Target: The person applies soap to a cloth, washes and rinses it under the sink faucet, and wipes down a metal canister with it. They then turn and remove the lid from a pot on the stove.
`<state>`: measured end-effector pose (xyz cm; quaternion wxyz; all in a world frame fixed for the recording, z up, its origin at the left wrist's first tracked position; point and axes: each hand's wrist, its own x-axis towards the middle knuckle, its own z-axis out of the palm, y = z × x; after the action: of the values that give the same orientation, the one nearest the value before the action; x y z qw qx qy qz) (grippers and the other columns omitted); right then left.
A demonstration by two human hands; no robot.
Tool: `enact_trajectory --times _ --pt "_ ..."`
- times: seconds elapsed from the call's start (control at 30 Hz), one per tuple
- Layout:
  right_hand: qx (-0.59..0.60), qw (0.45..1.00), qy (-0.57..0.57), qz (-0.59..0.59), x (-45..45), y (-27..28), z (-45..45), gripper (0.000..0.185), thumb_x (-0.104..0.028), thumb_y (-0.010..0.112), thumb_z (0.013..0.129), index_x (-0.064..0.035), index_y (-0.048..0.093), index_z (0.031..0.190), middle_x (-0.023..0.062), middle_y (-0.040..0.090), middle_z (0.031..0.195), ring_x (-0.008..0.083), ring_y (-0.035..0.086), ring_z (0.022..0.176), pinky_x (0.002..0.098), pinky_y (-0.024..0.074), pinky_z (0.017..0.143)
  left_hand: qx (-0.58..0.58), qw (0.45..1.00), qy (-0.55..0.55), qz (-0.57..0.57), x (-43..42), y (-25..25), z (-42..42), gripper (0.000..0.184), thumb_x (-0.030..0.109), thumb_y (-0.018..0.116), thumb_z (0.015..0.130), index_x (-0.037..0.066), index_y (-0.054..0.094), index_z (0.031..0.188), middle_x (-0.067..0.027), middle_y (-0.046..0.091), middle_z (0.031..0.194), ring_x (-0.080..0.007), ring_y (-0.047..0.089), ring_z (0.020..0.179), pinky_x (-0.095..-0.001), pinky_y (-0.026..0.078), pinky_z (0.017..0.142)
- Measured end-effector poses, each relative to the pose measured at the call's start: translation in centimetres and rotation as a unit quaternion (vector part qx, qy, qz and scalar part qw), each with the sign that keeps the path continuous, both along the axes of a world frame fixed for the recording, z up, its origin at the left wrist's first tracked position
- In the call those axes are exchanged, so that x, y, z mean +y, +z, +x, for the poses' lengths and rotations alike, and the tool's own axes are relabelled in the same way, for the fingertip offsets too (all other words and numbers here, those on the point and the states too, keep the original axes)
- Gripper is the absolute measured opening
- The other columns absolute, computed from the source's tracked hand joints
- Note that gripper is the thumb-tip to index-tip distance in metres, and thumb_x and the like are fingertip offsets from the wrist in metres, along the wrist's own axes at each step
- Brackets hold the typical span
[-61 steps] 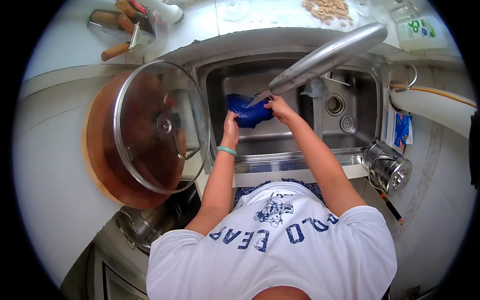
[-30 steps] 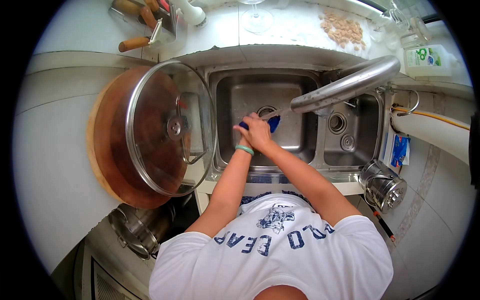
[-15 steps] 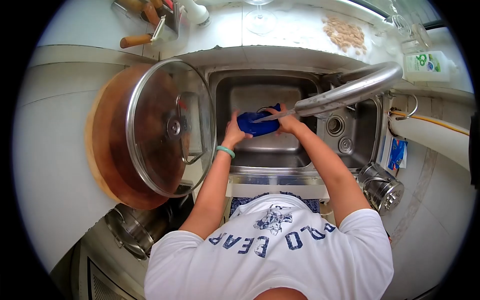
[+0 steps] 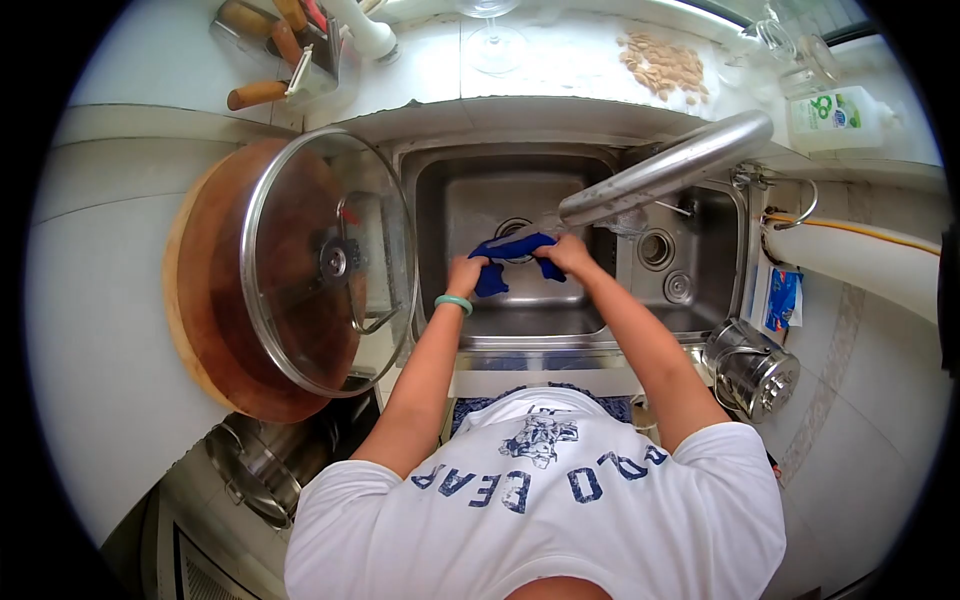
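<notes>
A dark blue cloth [image 4: 512,246] is stretched between my two hands over the left basin of the steel sink [image 4: 540,317]. My left hand [image 4: 466,274], with a pale green bangle on its wrist, grips the cloth's left end, and a piece dangles below it. My right hand [image 4: 570,256] is closed on the right end, where another flap hangs down. Water from the curved faucet [image 4: 665,170] runs onto the cloth's upper edge. Behind the cloth, the drain [image 4: 514,227] is partly visible.
A glass lid [image 4: 333,262] leans by round wooden boards [image 4: 195,280] on the left. Knives in a holder [image 4: 318,75], a stemmed glass [image 4: 494,45] and a soap bottle [image 4: 838,120] line the back ledge. A steel canister [image 4: 750,370] stands right of the sink.
The cloth was broad and bulging under the water; now it is a narrow band with hanging ends. My hands have shifted slightly, and the drain has come into view.
</notes>
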<state>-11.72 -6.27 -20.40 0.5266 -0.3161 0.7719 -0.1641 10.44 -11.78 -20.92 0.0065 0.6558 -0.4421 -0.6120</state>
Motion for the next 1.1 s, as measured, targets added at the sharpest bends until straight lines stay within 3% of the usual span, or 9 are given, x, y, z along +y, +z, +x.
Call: enact_trajectory --times 0.07,0.23,0.3,0.4,0.5,0.53,0.63,0.9,1.1 --pt "-0.028 0.997 -0.068 -0.014 0.9 1.1 2.4 0.060 -0.033 0.075 0.058 0.0069 0.056 0.099 0.0218 0.062 0.082 0.0335 0.062 0.079 0.0372 0.0485 0.073 0.181 0.934 0.232 0.205 1.1 -2.0 -0.4 0.040 0.026 0.060 0.075 0.004 0.052 0.107 -0.0114 0.060 0.101 -0.0273 0.059 0.088 -0.0417 0.049 0.076" --pt "0.100 0.982 -0.032 -0.158 3.7 2.1 9.2 0.070 -0.024 0.070 0.066 0.0086 0.037 0.118 0.0288 0.049 0.110 0.0352 0.053 0.101 0.0372 0.0425 0.086 0.356 0.825 0.314 0.306 2.4 4.0 -4.4 0.039 0.038 0.062 0.079 0.005 0.055 0.098 -0.0111 0.060 0.094 -0.0230 0.060 0.081 -0.0373 0.049 0.076" --pt "0.031 0.992 -0.029 -0.115 3.7 4.7 8.8 0.072 -0.020 0.068 0.067 0.0094 0.033 0.123 0.0310 0.041 0.120 0.0353 0.048 0.109 0.0368 0.0397 0.091 0.351 0.831 0.294 0.316 2.6 2.9 -4.4 0.038 0.034 0.067 0.076 0.007 0.053 0.099 -0.0103 0.059 0.096 -0.0224 0.058 0.090 -0.0418 0.047 0.081" --pt "-0.163 0.974 0.056 -0.147 3.8 6.8 5.7 0.074 -0.017 0.064 0.070 0.0027 0.029 0.131 0.0261 0.048 0.119 0.0348 0.050 0.107 0.0356 0.0403 0.090 0.396 0.776 0.323 0.370 2.8 2.1 -3.4 0.029 0.020 0.068 0.075 0.008 0.054 0.097 -0.0097 0.057 0.089 -0.0209 0.056 0.078 -0.0289 0.049 0.058" --pt "-0.064 0.982 -0.017 -0.176 3.6 8.7 0.9 0.034 -0.019 0.059 0.077 0.0000 0.059 0.105 0.0201 0.062 0.094 0.0303 0.061 0.089 0.0359 0.0471 0.077 0.350 0.752 0.371 0.418 2.9 5.1 -4.0 0.032 0.012 0.067 0.071 0.006 0.052 0.099 -0.0087 0.054 0.086 -0.0203 0.050 0.070 -0.0177 0.040 0.040" --pt "0.035 0.980 -0.051 -0.190 3.7 9.7 -1.0 0.023 -0.014 0.054 0.081 0.0014 0.059 0.097 0.0115 0.065 0.077 0.0157 0.062 0.067 0.0284 0.0485 0.063 0.342 0.732 0.388 0.444 3.1 5.6 -4.0 0.036 0.013 0.068 0.069 0.006 0.051 0.100 -0.0090 0.054 0.087 -0.0205 0.049 0.072 -0.0171 0.039 0.040" --pt "0.164 0.945 -0.193 -0.206 4.3 12.3 -6.6 0.039 -0.037 0.050 0.087 -0.0002 0.058 0.078 0.0148 0.061 0.068 0.0301 0.060 0.068 0.0386 0.0447 0.065 0.357 0.690 0.412 0.477 3.8 5.3 -3.6 0.047 0.010 0.069 0.063 0.005 0.047 0.104 -0.0143 0.052 0.093 -0.0255 0.047 0.080 -0.0229 0.039 0.043" --pt "0.213 0.924 -0.245 -0.202 2.3 11.1 -12.6 0.052 -0.039 0.038 0.091 -0.0024 0.061 0.064 0.0106 0.058 0.057 0.0277 0.059 0.061 0.0388 0.0423 0.059 0.415 0.716 0.345 0.442 5.2 10.8 -5.5 0.055 0.002 0.058 0.060 -0.001 0.042 0.113 -0.0174 0.051 0.098 -0.0287 0.051 0.094 -0.0492 0.037 0.098" --pt "0.244 0.898 -0.223 -0.291 2.9 12.5 -11.9 0.038 -0.028 0.042 0.091 -0.0008 0.060 0.071 0.0107 0.057 0.058 0.0277 0.058 0.060 0.0389 0.0429 0.059 0.489 0.621 0.406 0.459 5.5 9.5 -5.3 0.043 -0.004 0.052 0.066 -0.004 0.044 0.108 -0.0128 0.051 0.095 -0.0251 0.056 0.092 -0.0458 0.047 0.089"
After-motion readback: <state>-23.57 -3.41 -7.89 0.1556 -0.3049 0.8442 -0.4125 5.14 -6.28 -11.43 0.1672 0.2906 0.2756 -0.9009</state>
